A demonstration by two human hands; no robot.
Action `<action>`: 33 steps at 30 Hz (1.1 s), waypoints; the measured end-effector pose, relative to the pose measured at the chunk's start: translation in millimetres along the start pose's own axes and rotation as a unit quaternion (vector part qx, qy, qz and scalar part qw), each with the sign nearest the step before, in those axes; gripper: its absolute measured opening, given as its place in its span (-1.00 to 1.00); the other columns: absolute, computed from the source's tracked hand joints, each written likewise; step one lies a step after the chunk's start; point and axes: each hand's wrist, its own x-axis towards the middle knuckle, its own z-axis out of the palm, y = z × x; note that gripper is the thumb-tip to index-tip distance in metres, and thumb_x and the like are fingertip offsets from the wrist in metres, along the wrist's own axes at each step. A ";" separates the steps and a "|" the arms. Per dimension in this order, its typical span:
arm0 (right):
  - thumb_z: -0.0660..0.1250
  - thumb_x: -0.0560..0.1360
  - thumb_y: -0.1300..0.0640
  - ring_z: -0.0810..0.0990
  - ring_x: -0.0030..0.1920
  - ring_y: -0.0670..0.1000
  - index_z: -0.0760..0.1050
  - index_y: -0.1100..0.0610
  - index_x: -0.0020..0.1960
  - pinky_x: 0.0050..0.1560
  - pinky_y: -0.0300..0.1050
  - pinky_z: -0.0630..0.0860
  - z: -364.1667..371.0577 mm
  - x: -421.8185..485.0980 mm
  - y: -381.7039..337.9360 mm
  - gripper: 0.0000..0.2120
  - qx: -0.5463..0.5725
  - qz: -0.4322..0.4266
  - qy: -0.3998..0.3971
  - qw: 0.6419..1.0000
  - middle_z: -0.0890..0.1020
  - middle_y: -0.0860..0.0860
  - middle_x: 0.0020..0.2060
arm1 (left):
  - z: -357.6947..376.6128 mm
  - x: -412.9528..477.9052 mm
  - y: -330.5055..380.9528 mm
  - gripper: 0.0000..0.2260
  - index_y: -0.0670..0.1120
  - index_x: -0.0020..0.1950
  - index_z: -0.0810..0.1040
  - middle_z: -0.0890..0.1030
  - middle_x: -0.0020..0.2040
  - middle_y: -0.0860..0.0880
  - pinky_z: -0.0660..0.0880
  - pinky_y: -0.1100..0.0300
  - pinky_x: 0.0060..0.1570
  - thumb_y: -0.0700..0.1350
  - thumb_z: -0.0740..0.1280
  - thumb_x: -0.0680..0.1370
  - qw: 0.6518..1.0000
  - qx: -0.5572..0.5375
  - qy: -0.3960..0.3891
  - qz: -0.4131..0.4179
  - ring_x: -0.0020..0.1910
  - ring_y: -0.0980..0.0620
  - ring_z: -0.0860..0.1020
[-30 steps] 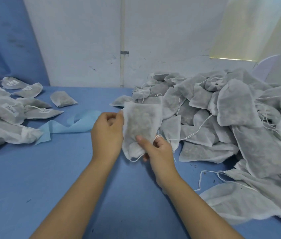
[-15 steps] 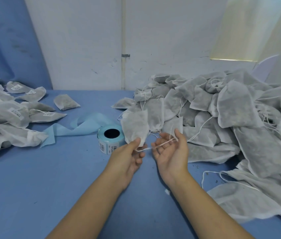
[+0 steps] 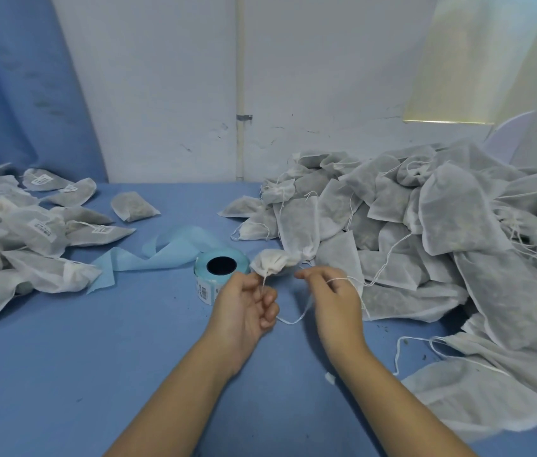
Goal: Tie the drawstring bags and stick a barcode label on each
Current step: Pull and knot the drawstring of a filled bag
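The left hand pinches the drawstring by the bag. The right hand grips its loop. Best to pull evenly and knot it snug.

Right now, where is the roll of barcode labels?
In the head view, the label roll lies on the blue table near the centre, just beyond the left hand, left of the gathered bag.

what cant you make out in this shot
- Head view: print on the label roll, too small to read.
- Head view: any knot in the drawstring, too thin, partly behind the left hand.
- Head view: right bag pile, cut off by the frame edge.
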 end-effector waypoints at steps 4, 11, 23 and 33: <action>0.18 0.59 0.10 0.54 -0.29 -0.13 0.61 0.09 -0.33 -0.16 -0.26 0.41 -2.0 6.1 -4.6 -0.62 0.065 0.032 0.024 0.997 0.63 -0.02 -0.28 | -0.9 -0.8 -4.5 -0.82 -0.02 -0.19 0.35 0.24 -0.53 0.01 0.11 0.29 -0.56 -0.20 0.07 0.57 0.998 0.053 -0.022 0.003 -0.59 0.09 0.19; 0.09 0.59 0.05 0.50 -0.42 -0.04 0.61 0.12 -0.42 -0.20 -0.08 0.46 5.2 -3.2 -2.6 -0.49 -0.131 0.070 -0.116 0.982 0.60 0.04 -0.49 | -1.6 -2.2 -5.4 -0.77 -0.07 -0.27 0.31 0.17 -0.56 0.00 0.08 0.27 -0.55 -0.08 0.06 0.58 0.999 0.043 -0.024 -0.002 -0.60 0.09 0.13; 0.12 0.48 -0.08 0.49 -0.23 0.06 0.47 0.17 -0.31 -0.29 -0.10 0.33 -8.6 0.8 -34.2 -0.62 -0.505 -0.053 -0.176 0.843 0.53 0.00 -0.34 | -12.8 1.3 0.4 -0.76 -0.03 -0.30 0.31 0.14 -0.58 0.03 0.02 0.29 -0.60 -0.29 0.07 0.52 0.998 0.041 -0.009 0.040 -0.63 0.11 0.09; 0.18 0.58 -0.01 0.34 -0.63 -0.07 0.57 0.11 -0.50 -0.57 -0.34 0.24 -14.0 7.4 -63.6 -0.48 -0.209 0.145 -0.334 0.908 0.50 -0.01 -0.63 | -7.9 0.6 -0.6 -0.81 -0.07 -0.11 0.39 0.14 -0.58 0.03 0.01 0.31 -0.57 -0.31 0.06 0.50 0.988 0.138 -0.009 0.072 -0.61 0.10 0.08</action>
